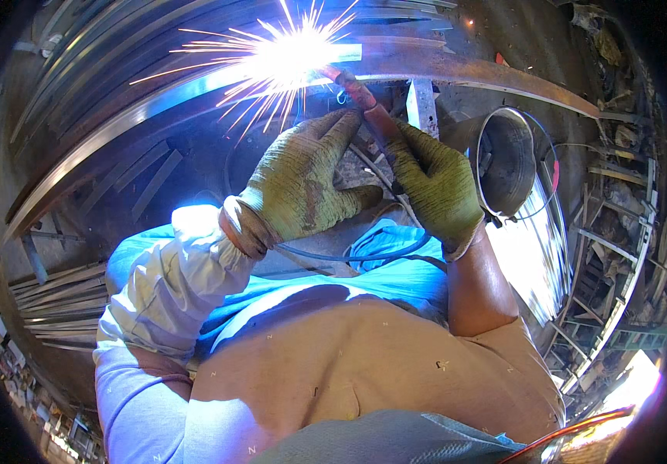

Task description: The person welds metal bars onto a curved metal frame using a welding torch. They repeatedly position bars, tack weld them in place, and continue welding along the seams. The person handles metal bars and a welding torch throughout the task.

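A green work glove covers each of my hands. My right hand (439, 182) grips a welding torch (380, 120), its fingers wrapped round the handle. Its tip points up and left into a white glare with flying sparks, at a long metal bar (128, 117). The glare hides the weld spot. Beside the torch, my left hand (302, 176) stretches its fingers forward, with the thumb apart. Its fingertips lie close against the torch's neck; whether they touch it I cannot tell. A dark cable (349, 258) curves below my hands, over my blue-clad lap.
Right of my right hand is a round, open-mouthed metal container (506, 162). A metal upright (421, 108) stands under the bar. Long metal strips lie at the far left, with more strips (63, 305) at the lower left. A ladder-like frame (629, 271) lines the right side.
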Motion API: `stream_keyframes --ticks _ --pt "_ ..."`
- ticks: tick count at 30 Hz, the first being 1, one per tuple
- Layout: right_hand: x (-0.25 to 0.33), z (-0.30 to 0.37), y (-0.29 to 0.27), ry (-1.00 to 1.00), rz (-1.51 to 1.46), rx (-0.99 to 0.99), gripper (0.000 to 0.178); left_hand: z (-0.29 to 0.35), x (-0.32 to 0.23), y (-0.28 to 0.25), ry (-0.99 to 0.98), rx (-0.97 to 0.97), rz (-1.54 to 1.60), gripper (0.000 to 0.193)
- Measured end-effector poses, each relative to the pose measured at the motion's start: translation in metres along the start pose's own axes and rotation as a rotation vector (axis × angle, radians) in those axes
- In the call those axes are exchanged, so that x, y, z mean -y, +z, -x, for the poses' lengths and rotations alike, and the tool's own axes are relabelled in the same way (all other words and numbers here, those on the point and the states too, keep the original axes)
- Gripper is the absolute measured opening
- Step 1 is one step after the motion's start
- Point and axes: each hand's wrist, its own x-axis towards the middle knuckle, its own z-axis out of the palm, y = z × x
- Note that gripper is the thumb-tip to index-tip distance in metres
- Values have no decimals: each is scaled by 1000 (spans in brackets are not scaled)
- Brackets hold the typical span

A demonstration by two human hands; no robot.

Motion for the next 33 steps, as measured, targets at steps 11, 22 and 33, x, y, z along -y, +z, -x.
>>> stream_keyframes --ticks 11,22,33 --pt "-12 -3 0 -25 81 -32 43 -2 0 1 33 -35 -102 94" --pt "-6 -4 -1 29 136 2 40 1 6 1 -25 19 -33 93" --pt "-5 -1 -3 70 116 28 42 1 -3 -4 -11 33 -52 100"
